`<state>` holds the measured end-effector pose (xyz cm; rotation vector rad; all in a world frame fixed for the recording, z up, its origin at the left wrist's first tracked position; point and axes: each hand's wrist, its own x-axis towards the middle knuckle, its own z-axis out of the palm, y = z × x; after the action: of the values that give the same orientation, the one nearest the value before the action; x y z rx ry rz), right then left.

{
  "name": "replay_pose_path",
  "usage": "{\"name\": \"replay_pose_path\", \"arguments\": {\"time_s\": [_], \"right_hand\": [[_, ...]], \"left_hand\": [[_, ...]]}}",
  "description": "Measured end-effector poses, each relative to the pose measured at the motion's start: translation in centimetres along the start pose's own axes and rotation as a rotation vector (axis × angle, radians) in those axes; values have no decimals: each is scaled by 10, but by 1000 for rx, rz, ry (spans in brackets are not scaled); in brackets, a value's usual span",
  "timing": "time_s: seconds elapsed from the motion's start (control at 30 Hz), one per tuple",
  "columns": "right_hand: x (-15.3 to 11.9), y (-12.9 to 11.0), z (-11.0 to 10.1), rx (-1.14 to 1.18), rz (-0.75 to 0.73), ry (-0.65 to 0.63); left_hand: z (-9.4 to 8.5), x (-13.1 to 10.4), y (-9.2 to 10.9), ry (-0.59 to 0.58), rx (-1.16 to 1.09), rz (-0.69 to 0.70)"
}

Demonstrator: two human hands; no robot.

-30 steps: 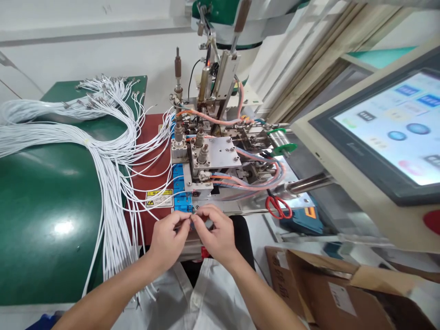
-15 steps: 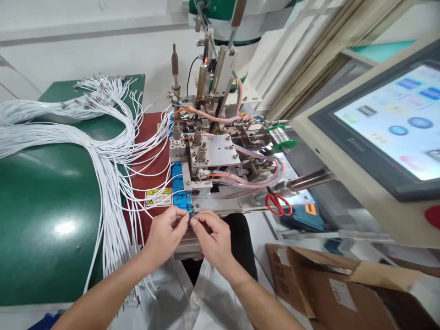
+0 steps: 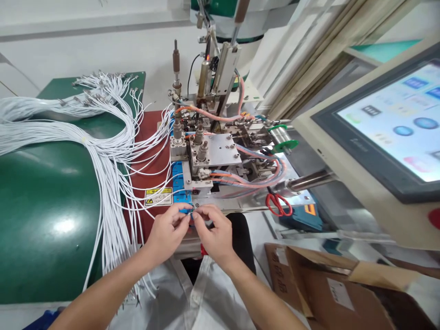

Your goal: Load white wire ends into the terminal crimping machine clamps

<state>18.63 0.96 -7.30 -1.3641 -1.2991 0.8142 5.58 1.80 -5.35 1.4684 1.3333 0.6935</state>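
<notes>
My left hand [image 3: 171, 229] is closed in a pinch on the end of a white cable, close to the front end of the machine's blue fixture row [image 3: 182, 197]. Right beside it, my right hand [image 3: 213, 229] pinches at the same spot, thumb against forefinger. Whatever lies between its fingertips is too small to name. The two sets of fingertips nearly meet. More white cables [image 3: 113, 197] run from a large bundle on the left to the blue fixtures, where several ends sit.
The soldering machine [image 3: 220, 151] with hoses and a solder wire spool [image 3: 282, 139] stands ahead. Left is a green mat [image 3: 44, 220]. Red-handled scissors [image 3: 278, 205] hang at the right, below a touchscreen [image 3: 395, 123]. An open cardboard box [image 3: 343, 293] stands lower right.
Both hands stay together at the fixture's front end, with only small shifts of the fingers. The view has moved slightly.
</notes>
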Motion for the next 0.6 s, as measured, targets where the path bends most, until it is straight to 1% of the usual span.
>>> {"name": "replay_pose_path", "arguments": {"time_s": [0.03,0.07,0.1,0.17,0.23,0.33,0.47,0.6], "right_hand": [[0,2,-1,-69,-86,5],[1,5,-2,-118,-140,2],[1,8,-3,-151,-153,-7],[3,15,-4,-195,-95,-28],[4,21,-5,-230,-18,-56],[5,27,-4,-282,5,-117],[9,27,-3,-359,-7,-161],[14,27,-4,-357,84,-220]], "left_hand": [[-1,1,0,-14,5,-2],[-3,1,1,-29,23,-5],[-6,2,1,-43,59,-3],[-13,5,1,-55,191,27],[-22,7,-1,-54,373,105],[-30,10,-4,-38,573,215],[-30,12,-6,8,648,253],[-27,13,-5,4,715,242]]}}
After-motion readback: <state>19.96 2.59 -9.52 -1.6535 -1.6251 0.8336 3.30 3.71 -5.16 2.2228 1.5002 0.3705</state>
